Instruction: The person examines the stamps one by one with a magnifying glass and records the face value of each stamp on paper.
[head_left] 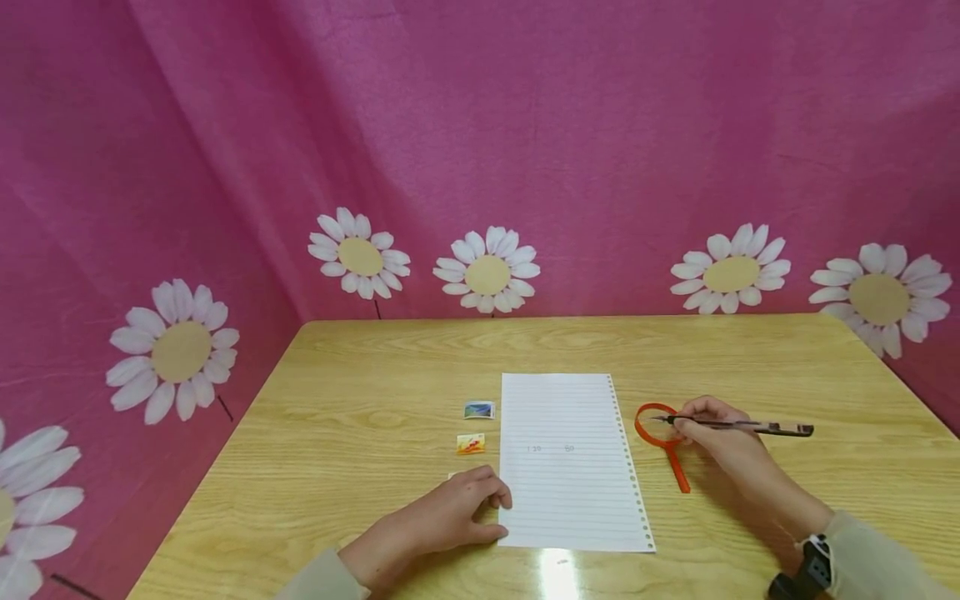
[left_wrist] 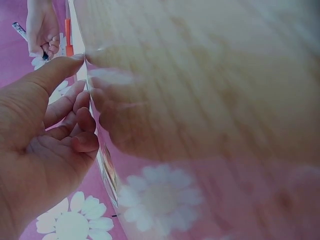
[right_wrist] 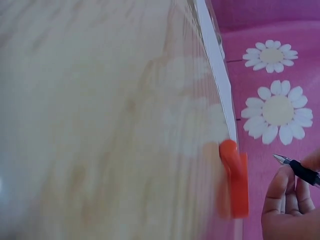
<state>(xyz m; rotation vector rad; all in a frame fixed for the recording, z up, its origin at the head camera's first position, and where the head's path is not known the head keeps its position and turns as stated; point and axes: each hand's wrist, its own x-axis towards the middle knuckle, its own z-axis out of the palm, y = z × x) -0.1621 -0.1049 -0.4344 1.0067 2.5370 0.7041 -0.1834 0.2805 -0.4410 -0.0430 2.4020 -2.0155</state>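
Note:
My left hand (head_left: 453, 515) rests on the table at the lower left edge of a lined, hole-punched sheet of paper (head_left: 570, 500), its fingers loosely bent and the fingertips touching the edge. A few small handwritten figures stand mid-sheet. My right hand (head_left: 723, 437) pinches a pen (head_left: 780, 429) with a dark grip; its tip points left, raised above the table in the right wrist view. Beneath that pen tip lies a red magnifying glass (head_left: 677, 468), to the right of the sheet. Left of the paper are a blue stamp-like picture (head_left: 479, 409) and a yellow one (head_left: 471, 443).
A pale corner of another small piece (head_left: 452, 475) shows just behind my left hand, mostly hidden. The wooden table (head_left: 337, 433) ends at a pink curtain (head_left: 585, 150) with white daisies. A dark watch-like device (head_left: 813, 567) sits on the right wrist.

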